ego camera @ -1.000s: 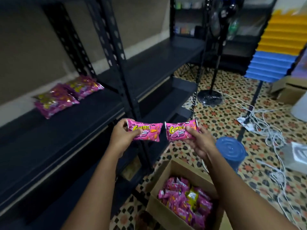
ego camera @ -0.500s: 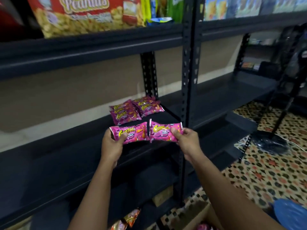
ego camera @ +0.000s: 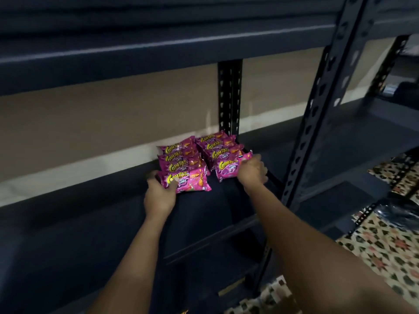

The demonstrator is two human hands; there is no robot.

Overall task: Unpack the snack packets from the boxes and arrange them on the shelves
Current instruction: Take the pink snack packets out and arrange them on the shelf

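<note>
Fingers of left hand [ego camera: 159, 196] and right hand [ego camera: 251, 169] each gripping a pink snack packet [ego camera: 187, 180], dark shelf [ego camera: 90, 223] holding two rows

Glossy plastic packets [ego camera: 186, 180] — matt dark metal shelf [ego camera: 90, 223], perforated metal upright [ego camera: 229, 96].

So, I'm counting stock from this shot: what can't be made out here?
- Head view: back packets in both rows overlap, so an exact count is unsure.
- Small print on the front left packet is blurred.
- Right hand covers the front right packet's edge.
- Left hand's fingers hide behind its packet.
- Upper shelf contents are cut off.
</note>
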